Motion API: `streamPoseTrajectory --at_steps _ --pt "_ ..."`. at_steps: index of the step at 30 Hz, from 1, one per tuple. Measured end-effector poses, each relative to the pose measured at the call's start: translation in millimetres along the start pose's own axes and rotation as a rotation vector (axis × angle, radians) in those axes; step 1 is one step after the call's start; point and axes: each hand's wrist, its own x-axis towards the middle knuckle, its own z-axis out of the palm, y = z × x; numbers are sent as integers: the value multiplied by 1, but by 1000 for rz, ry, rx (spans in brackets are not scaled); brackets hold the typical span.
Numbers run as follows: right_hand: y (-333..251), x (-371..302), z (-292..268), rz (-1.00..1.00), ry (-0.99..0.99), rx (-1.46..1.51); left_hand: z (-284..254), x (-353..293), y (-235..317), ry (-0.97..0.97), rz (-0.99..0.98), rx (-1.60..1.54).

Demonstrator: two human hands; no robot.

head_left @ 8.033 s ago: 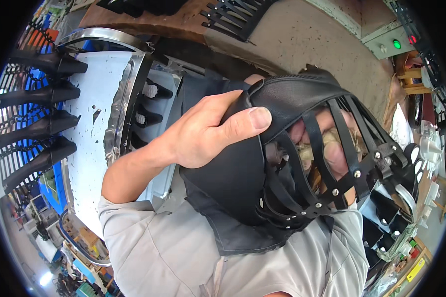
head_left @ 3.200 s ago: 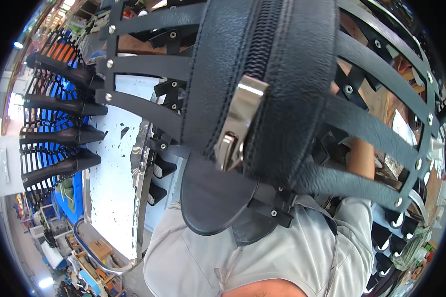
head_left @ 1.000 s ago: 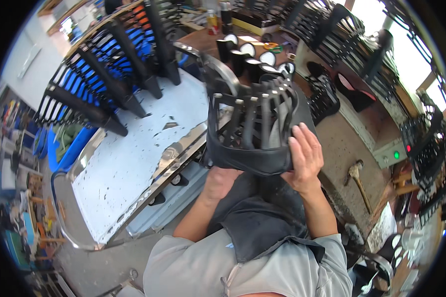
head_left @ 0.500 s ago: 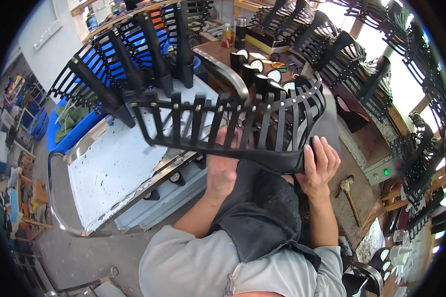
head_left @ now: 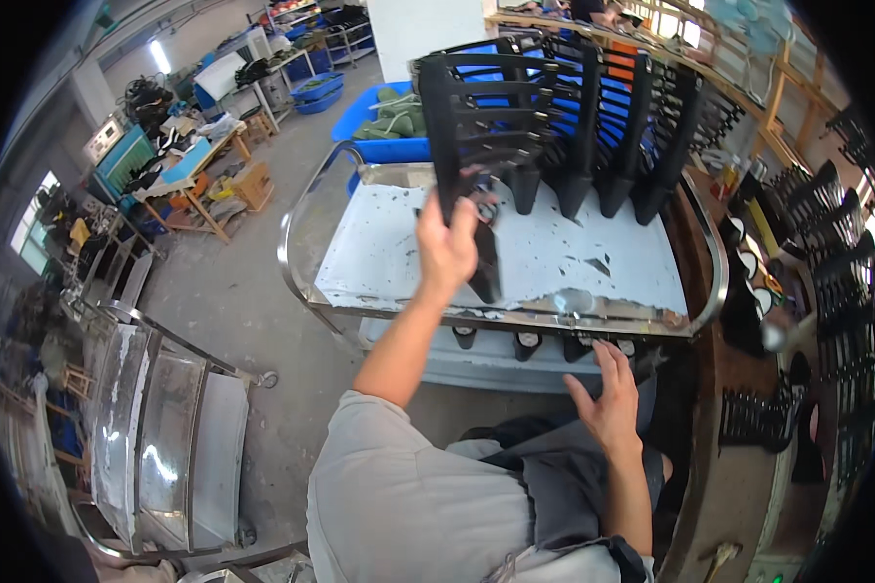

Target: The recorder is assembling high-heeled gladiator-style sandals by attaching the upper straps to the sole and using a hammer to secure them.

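My left hand (head_left: 447,251) is stretched out over the near left part of a metal cart (head_left: 360,277). It is closed on the lower part of a tall black strappy boot (head_left: 441,126), which stands upright with its ladder of straps facing right. The boot's lower end is partly hidden behind the hand and slightly blurred. Several similar strappy boots (head_left: 585,126) stand in a row on the cart's white, scuffed top, just right of the held one. Short of the cart's near edge, my right hand (head_left: 612,396) hangs with fingers apart and nothing in it.
Behind the cart, a blue tub (head_left: 384,149) holds green pieces. A brown workbench (head_left: 724,428) runs along my right, with more strappy boots (head_left: 836,311) at its far side. Another metal cart (head_left: 165,437) stands at lower left. A grey-blue tray (head_left: 437,364) sits under the cart top.
The view has swung left toward the cart. The boot, held sideways over my lap by both hands, is now upright over the cart in my left hand. My right hand has let go.
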Motion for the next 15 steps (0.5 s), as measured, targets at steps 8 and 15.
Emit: streamPoseTrajectory --at_steps 8,15 --pt "41 0 0 264 -135 132 -73 175 -125 76 253 333" --pt "71 -18 5 329 -139 114 -48 200 -189 -48 208 485"
